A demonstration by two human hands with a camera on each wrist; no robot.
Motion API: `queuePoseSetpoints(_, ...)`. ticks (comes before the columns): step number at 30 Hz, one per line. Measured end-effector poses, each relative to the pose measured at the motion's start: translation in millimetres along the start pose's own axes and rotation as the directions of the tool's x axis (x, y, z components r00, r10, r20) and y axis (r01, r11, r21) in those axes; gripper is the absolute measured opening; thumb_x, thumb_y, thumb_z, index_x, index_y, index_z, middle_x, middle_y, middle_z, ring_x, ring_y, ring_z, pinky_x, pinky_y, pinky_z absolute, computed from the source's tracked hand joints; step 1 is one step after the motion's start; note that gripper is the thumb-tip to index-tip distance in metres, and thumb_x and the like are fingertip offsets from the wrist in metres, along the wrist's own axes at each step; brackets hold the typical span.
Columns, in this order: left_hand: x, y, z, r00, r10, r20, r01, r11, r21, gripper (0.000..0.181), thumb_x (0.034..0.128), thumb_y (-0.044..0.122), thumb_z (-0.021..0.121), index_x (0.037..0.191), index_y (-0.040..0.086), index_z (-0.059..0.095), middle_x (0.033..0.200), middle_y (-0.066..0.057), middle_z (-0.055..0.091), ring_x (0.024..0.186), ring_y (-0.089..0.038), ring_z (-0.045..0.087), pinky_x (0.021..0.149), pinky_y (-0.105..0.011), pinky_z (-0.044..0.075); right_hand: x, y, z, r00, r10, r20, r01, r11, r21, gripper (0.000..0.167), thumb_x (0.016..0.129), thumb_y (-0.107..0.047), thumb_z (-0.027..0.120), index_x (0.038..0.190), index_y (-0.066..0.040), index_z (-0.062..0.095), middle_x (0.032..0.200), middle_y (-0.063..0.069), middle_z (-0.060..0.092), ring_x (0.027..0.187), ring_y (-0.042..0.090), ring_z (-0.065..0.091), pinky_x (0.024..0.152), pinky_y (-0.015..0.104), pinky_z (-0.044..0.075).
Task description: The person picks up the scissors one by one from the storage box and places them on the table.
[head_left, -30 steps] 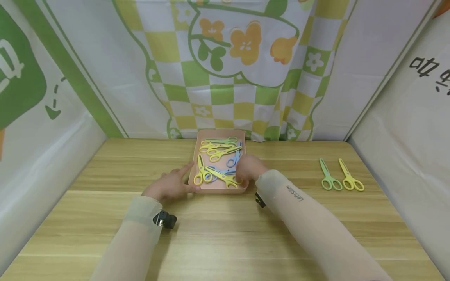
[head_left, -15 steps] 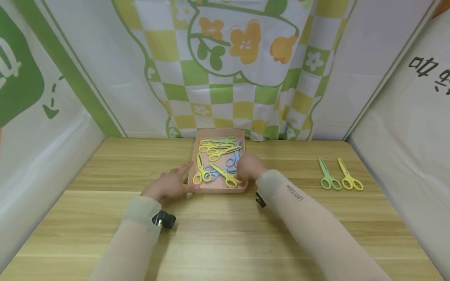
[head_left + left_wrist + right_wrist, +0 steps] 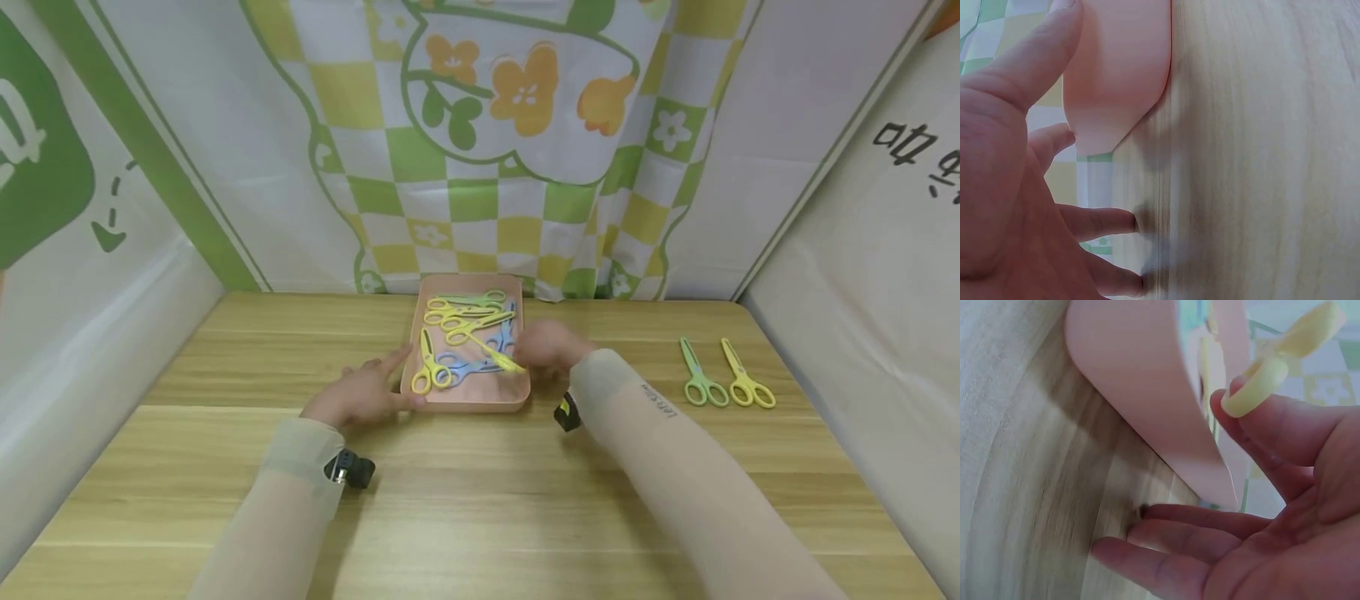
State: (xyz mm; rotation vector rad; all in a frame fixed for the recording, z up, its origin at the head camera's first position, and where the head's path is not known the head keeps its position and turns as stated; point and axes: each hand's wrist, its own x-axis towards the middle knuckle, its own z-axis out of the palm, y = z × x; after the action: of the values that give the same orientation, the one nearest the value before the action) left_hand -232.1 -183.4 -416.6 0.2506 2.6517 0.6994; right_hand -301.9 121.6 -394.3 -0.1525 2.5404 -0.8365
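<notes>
Wood-grained surface [image 3: 480, 500] lies nearest; the left grip [image 3: 363, 396], fingers spread, touches the pink tray [image 3: 468, 407] at eight o'clock. At its three o'clock, the right grip [image 3: 553, 346] pinches yellow scissors [image 3: 1260, 387] by a loop; a checkered curtain [image 3: 472, 200] hangs at twelve.

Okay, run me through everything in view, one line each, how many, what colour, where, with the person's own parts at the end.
Tray: one, pink, at the table's back edge
Yellow scissors in the tray: at least three, some overlapping
Blue scissors: at least two, in the tray
Green scissors in the tray: at least one, far end
Held yellow scissors: one, over the tray's right side
Green scissors on the table: one, right
Yellow scissors on the table: one, far right
Table: one, light wood-look, underneath
Patterned curtain: one, green, yellow, white, orange, behind
Side walls: two, mostly white
Wrist cameras: two, black
Sleeves: two, pale beige
Left hand: one, touching the tray
Right hand: one, pinching scissors
</notes>
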Motion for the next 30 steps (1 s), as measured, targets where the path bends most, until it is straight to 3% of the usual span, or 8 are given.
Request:
queuePoseSetpoints(4,0.7,-0.4,1.0,1.0,-0.001,-0.002,0.001,1.0,-0.004,0.107,0.0818,0.069,0.067,0.162,0.029,0.009,0.156,-0.036,0.017,0.132,-0.07,0.006,0.1,-0.081,0.007,-4.3,17,-11,0.999,0.016,0.038,-0.027,0.953,0.303,0.006,0.089,-0.004,0.061,0.092,-0.002,0.066,0.079,0.006,0.055,0.071,0.021,0.051,0.065,0.036,0.047)
queuePoseSetpoints(10,1.5,-2.3,1.5,1.0,0.005,-0.006,-0.005,1.0,-0.004,0.107,0.0816,0.068,0.068,0.162,0.028,0.01,0.156,-0.035,0.019,0.138,-0.063,0.008,0.104,-0.077,0.005,-11.2,44,-34,0.998,0.069,0.002,-0.063,0.885,0.461,0.039,0.085,0.0,0.058,0.124,0.009,0.059,0.102,0.011,0.057,0.096,0.028,0.053,0.089,0.056,0.048)
queuePoseSetpoints(13,1.5,-2.8,1.9,1.0,0.0,0.0,0.0,1.0,-0.006,0.108,0.081,0.069,0.067,0.162,0.03,0.008,0.156,-0.036,0.017,0.135,-0.067,0.006,0.102,-0.08,0.007,-15.8,55,-45,0.994,0.066,-0.089,-0.028,0.926,0.376,0.032,0.083,-0.003,0.061,0.113,0.008,0.065,0.09,0.009,0.058,0.084,0.025,0.054,0.082,0.051,0.051)
queuePoseSetpoints(15,1.6,-3.3,2.2,1.0,-0.008,0.002,0.008,1.0,-0.004,0.108,0.0803,0.07,0.067,0.162,0.031,0.008,0.156,-0.036,0.016,0.133,-0.069,0.005,0.1,-0.081,0.008,-19.6,61,-52,0.987,0.029,-0.159,0.007,0.976,0.219,0.019,0.081,-0.007,0.063,0.095,0.003,0.069,0.078,0.005,0.054,0.073,0.022,0.052,0.072,0.043,0.051)
queuePoseSetpoints(18,1.9,-3.3,2.5,1.0,-0.013,0.003,0.013,1.0,0.001,0.108,0.08,0.071,0.066,0.162,0.033,0.006,0.156,-0.036,0.015,0.132,-0.071,0.005,0.099,-0.082,0.008,-25.4,73,-59,0.976,-0.012,-0.215,0.011,1.0,-0.008,0.009,0.079,-0.011,0.065,0.071,-0.007,0.063,0.068,0.003,0.048,0.065,0.02,0.046,0.06,0.035,0.044)
queuePoseSetpoints(21,1.4,-2.6,1.7,1.0,-0.013,-0.001,0.013,1.0,0.004,0.108,0.0805,0.071,0.066,0.162,0.032,0.007,0.156,-0.036,0.015,0.131,-0.072,0.005,0.099,-0.082,0.008,-29.9,82,-65,0.977,-0.062,-0.205,0.02,0.98,-0.199,0.02,0.078,-0.013,0.063,0.06,-0.014,0.054,0.065,0.002,0.045,0.063,0.021,0.043,0.059,0.033,0.041)
queuePoseSetpoints(26,0.9,-1.6,1.1,1.0,-0.011,0.002,0.011,1.0,0.0,0.107,0.0812,0.069,0.067,0.162,0.032,0.007,0.156,-0.036,0.015,0.131,-0.072,0.005,0.099,-0.082,0.008,-32.8,90,-67,0.978,-0.15,-0.143,0.073,0.896,-0.439,0.026,0.07,-0.011,0.061,0.052,-0.019,0.043,0.059,0.0,0.04,0.057,0.018,0.036,0.053,0.032,0.038)
queuePoseSetpoints(30,0.5,-1.1,1.0,1.0,-0.004,0.002,0.004,1.0,-0.002,0.107,0.0822,0.068,0.067,0.162,0.031,0.006,0.156,-0.036,0.015,0.131,-0.072,0.004,0.099,-0.082,0.008,-34.5,89,-62,0.985,-0.087,-0.148,0.02,0.915,-0.403,0.026,0.061,-0.009,0.058,0.05,-0.02,0.038,0.056,-0.002,0.036,0.052,0.016,0.033,0.047,0.029,0.032)
